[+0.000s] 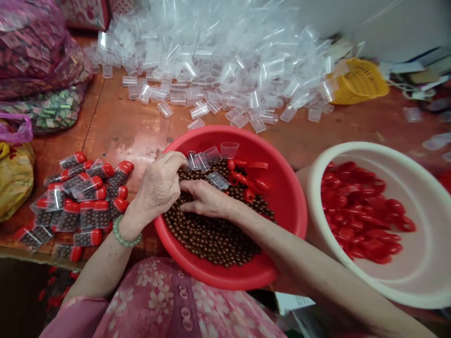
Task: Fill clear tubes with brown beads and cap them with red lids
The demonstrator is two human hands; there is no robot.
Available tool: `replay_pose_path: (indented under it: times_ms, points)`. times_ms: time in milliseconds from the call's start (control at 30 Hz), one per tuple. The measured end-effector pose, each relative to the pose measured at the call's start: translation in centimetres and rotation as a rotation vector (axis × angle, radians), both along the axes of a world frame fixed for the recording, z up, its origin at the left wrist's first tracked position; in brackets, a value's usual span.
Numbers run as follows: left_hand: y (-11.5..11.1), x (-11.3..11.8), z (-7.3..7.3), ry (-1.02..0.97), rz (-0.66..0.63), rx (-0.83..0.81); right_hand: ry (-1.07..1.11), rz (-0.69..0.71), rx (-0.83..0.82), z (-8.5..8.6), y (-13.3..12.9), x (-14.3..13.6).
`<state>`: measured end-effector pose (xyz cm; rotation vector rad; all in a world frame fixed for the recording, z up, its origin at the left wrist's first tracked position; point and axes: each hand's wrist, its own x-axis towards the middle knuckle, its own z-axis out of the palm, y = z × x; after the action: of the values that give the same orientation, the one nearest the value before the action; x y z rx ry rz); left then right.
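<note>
My left hand [160, 185] is over the left rim of a red basin [289, 197]. Its fingers are closed, and whatever they hold is hidden from view. My right hand [206, 199] reaches into the basin just beside the left, low over a heap of small brown balls [218, 239]. Its thumb and forefinger stand apart, with nothing visible between them. On the balls behind my hands lie several clear plastic sleeves [212, 155], a flat clear piece [218, 180] and several red plastic caps [260, 185].
Filled clear containers with red caps [93, 211] are piled at left, near plastic bags [31, 51] of small packets. A large heap of clear sleeves [211, 70] covers the back. A yellow basket [362, 82] lies behind a white basin [419, 286] of red caps [359, 211].
</note>
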<state>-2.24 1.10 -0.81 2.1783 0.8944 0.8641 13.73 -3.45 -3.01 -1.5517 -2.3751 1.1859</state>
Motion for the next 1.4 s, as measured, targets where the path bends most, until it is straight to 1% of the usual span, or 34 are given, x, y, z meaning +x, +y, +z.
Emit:
replay_pose_path:
  times_ms: [133,200,300,367,467,567,667,767,867,967,1067,1167,1267,1333,1400]
  points:
    - [0.3,-0.1,-0.2,-0.04,0.002,-0.022,0.386,-0.156,-0.071,0.4,-0.4,0.5]
    - [0.5,-0.2,-0.2,-0.082,0.006,-0.026,0.457,-0.186,-0.076,1.1,-0.8,0.8]
    - [0.5,-0.4,0.2,-0.132,-0.003,-0.074,0.49,-0.224,-0.052,2.2,-1.4,1.1]
    - [0.1,-0.5,0.7,-0.167,-0.007,-0.177,0.502,-0.248,-0.044,2.8,-1.8,1.4]
    - [-0.9,-0.6,1.2,-0.227,-0.015,-0.394,0.531,-0.291,-0.029,3.3,-2.0,1.7]
    - [-1.7,-0.7,1.0,-0.262,-0.055,-0.57,0.525,-0.299,0.029,3.5,-2.0,2.1]
    - [-1.9,-0.8,0.6,-0.282,-0.116,-0.686,0.546,-0.288,0.063,3.7,-1.9,2.4]
    - [-1.7,-1.1,0.6,-0.22,-0.21,-0.697,0.594,-0.322,0.088,4.0,-1.9,2.7]
    - [-1.5,-1.1,1.1,-0.113,-0.299,-0.689,0.637,-0.31,0.103,4.0,-1.9,3.0]
    - [-1.6,-0.9,1.4,-0.135,-0.363,-0.739,0.671,-0.326,0.114,4.0,-1.9,3.2]
    - [-1.6,-0.5,1.4,-0.151,-0.338,-0.748,0.694,-0.335,0.124,4.3,-1.9,3.2]
    - [-1.7,-0.1,1.5,-0.141,-0.31,-0.73,0.713,-0.315,0.186,4.5,-1.8,3.0]
    - [-1.8,0.2,1.5,-0.206,-0.272,-0.725,0.73,-0.374,0.213,4.6,-1.9,2.7]
    - [-1.9,0.3,1.5,-0.238,-0.252,-0.701,0.737,-0.432,0.183,4.5,-2.0,2.6]
    - [-2.0,0.4,1.5,-0.232,-0.25,-0.672,0.751,-0.459,0.157,4.4,-2.2,2.6]
